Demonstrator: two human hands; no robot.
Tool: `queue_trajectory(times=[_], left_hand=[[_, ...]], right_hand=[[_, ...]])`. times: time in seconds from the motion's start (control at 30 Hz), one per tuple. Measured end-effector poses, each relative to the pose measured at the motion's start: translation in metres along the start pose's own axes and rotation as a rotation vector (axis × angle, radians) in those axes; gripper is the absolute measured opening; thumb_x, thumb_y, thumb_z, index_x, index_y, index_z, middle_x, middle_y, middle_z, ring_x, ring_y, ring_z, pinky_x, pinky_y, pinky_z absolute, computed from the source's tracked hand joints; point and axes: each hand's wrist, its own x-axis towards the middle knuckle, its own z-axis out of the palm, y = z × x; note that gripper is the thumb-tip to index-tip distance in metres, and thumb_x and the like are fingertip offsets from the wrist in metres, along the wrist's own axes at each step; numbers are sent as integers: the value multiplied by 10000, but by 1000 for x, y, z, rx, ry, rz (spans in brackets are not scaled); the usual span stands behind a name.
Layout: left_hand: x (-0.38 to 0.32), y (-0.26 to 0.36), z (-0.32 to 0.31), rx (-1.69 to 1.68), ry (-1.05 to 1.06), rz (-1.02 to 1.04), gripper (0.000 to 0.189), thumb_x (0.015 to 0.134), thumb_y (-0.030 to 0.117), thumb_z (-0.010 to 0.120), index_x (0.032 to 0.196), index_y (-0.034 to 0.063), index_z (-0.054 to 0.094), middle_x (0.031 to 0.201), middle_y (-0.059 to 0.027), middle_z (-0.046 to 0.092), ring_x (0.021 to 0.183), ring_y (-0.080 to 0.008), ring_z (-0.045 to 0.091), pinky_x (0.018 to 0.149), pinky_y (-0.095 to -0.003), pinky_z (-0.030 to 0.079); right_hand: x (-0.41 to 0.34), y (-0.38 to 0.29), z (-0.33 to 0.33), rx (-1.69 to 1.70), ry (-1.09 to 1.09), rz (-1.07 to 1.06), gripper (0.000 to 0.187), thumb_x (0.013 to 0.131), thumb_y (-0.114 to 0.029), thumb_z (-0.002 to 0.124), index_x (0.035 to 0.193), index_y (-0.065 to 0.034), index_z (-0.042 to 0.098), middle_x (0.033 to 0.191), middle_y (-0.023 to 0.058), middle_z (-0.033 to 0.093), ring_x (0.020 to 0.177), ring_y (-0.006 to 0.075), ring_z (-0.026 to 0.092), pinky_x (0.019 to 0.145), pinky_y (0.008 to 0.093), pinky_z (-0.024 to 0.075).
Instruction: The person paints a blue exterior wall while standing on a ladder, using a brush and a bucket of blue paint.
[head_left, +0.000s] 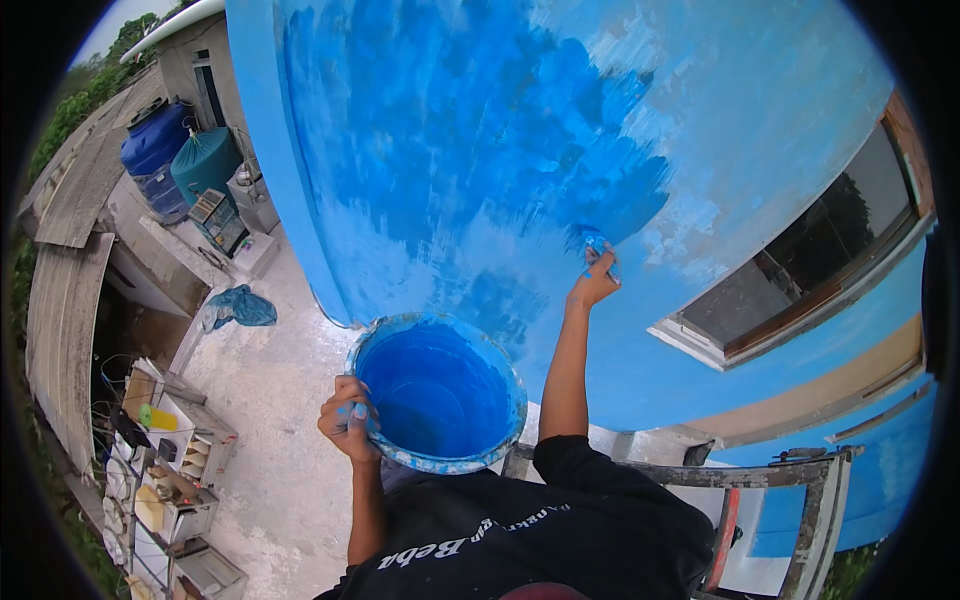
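Note:
Blue paint lines the inside of a round bucket (439, 390) in front of my chest. My left hand (351, 420), smudged with blue, grips the bucket's rim on its left side. Up and to the right, my right hand (598, 274) is closed around a paintbrush (589, 238), and paint covers its fingers. The brush's bristles are against the wall (487, 142), or very close to it. Darker, streaky blue covers the wall's upper middle, with paler blue around it. How much paint lies in the bucket is hard to tell.
A framed window (795, 255) is set in the wall at right. Below it stands a worn metal frame (750, 474) beside me. Far below at left are water tanks (156, 150), a crumpled blue cloth or sheet (244, 305) on the concrete floor (262, 420), and cluttered shelves (187, 450).

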Motion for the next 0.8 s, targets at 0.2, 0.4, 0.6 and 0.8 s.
queue_trajectory(times=[0.2, 0.4, 0.6, 0.8], left_hand=[[-3, 4, -1, 17, -11, 9, 427, 863, 274, 585, 515, 28, 558, 478, -52, 499, 562, -168, 442, 675, -358, 394], [-3, 4, 0, 24, 6, 15, 414, 856, 260, 588, 509, 36, 553, 477, -53, 504, 544, -160, 442, 675, -356, 400], [-2, 4, -2, 28, -8, 12, 405, 854, 250, 596, 508, 42, 556, 481, -56, 516, 529, -157, 444, 677, -353, 408], [-3, 2, 1, 8, -4, 11, 408, 856, 253, 598, 509, 43, 556, 486, -54, 519, 531, -155, 450, 676, -350, 408]], right_hand=[[14, -49, 27, 141, 50, -231, 415, 1014, -283, 530, 1067, 94, 694, 856, 182, 717, 736, 220, 673, 684, 379, 569], [-7, 7, -8, 26, 99, 12, 379, 1002, -234, 512, 1083, 93, 685, 850, 185, 710, 748, 217, 680, 665, 353, 569], [41, -87, 23, 185, 120, -107, 393, 992, -248, 533, 1096, 103, 676, 845, 172, 701, 783, 237, 687, 754, 377, 565], [55, -110, 32, 243, 166, -235, 389, 1000, -263, 533, 1087, 85, 682, 893, 170, 718, 792, 223, 689, 744, 350, 557]])
